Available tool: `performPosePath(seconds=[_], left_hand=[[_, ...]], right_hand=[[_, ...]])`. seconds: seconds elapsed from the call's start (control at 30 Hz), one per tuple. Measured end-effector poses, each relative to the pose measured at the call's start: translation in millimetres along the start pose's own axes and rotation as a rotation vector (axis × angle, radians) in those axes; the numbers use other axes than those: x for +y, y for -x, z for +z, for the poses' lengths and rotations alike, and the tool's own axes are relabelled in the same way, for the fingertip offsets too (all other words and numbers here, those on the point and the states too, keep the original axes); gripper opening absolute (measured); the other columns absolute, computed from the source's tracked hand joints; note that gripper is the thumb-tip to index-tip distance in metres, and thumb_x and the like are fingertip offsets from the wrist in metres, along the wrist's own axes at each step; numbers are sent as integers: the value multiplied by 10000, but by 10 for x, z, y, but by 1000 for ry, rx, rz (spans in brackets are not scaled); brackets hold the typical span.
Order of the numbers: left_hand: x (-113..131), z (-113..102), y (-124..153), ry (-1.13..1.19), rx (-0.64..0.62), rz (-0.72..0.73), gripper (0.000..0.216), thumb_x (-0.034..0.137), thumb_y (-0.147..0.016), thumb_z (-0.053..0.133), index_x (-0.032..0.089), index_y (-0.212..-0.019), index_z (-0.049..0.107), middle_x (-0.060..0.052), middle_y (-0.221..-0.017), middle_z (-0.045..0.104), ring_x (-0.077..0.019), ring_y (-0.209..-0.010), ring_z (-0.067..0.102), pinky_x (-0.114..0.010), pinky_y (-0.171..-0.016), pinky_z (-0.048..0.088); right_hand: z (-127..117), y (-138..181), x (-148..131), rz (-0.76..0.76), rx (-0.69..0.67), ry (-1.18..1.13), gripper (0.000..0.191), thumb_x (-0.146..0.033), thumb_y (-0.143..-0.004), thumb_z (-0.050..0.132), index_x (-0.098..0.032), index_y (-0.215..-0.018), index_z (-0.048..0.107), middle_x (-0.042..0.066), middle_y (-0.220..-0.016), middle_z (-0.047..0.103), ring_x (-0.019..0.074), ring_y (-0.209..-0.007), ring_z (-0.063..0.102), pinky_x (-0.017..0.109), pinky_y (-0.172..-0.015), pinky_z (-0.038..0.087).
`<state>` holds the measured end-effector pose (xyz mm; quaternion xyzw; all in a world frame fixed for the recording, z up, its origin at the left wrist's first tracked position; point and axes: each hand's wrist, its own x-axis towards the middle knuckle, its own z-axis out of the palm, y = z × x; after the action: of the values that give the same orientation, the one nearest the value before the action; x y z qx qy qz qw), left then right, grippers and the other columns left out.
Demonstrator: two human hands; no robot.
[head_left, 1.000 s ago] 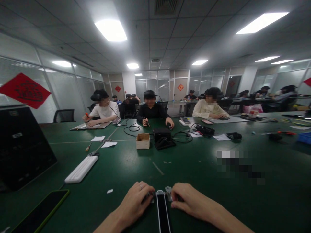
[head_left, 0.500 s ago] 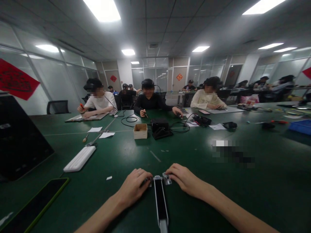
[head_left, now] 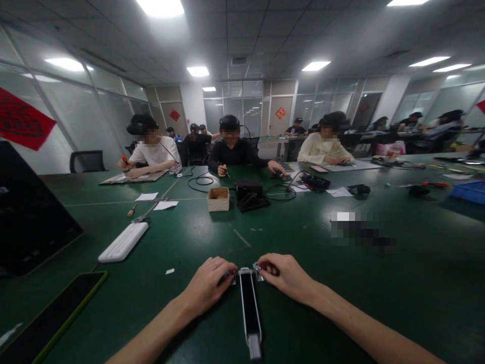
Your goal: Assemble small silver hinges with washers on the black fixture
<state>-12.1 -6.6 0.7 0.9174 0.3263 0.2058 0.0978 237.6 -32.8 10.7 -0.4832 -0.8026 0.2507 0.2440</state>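
Observation:
A long, narrow object with a black face and a silver-white frame (head_left: 249, 303) lies on the green table, pointing away from me. At its far end, my left hand (head_left: 210, 280) is closed with thumb and fingers on a small shiny metal piece (head_left: 233, 278), mostly covered by the fingertips. Across from it, my right hand (head_left: 286, 275) pinches another small metal piece (head_left: 259, 273) just right of the frame. Both pieces sit close beside the frame; whether they touch it I cannot tell.
Further off are a small open box (head_left: 219, 200) and a black device (head_left: 250, 194). On the left lie a white power strip (head_left: 124, 242), a green-edged phone (head_left: 56, 316) and a dark monitor-like panel (head_left: 34, 212). Several people sit opposite. A blue tray (head_left: 470, 192) stands at right.
The fingers of my right hand have curled in more around the right metal piece. My left hand keeps nearly the same place. The whole view has shifted slightly.

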Motion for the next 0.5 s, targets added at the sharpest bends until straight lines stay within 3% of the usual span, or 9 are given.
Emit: performPosePath(seconds=[0.23, 0.5], left_hand=[[-6, -10, -15, 2, -6, 5, 165, 114, -896, 493, 200, -1009, 578, -32, -946, 656, -181, -845, 591, -304, -752, 444], [5, -11, -12, -3, -1, 15, 159, 112, -900, 494, 196, -1007, 576, -30, -942, 657, -179, -851, 591, -299, -747, 448]], right_hand=[[-23, 4, 4, -32, 14, 18, 156, -227, -896, 564, -165, -999, 663, 43, -973, 643, 160, -878, 576, 283, -769, 472], [-5, -1, -31, 40, 8, -14, 165, -226, -867, 590, -174, -998, 675, 23, -907, 650, 136, -756, 562, 252, -669, 453]])
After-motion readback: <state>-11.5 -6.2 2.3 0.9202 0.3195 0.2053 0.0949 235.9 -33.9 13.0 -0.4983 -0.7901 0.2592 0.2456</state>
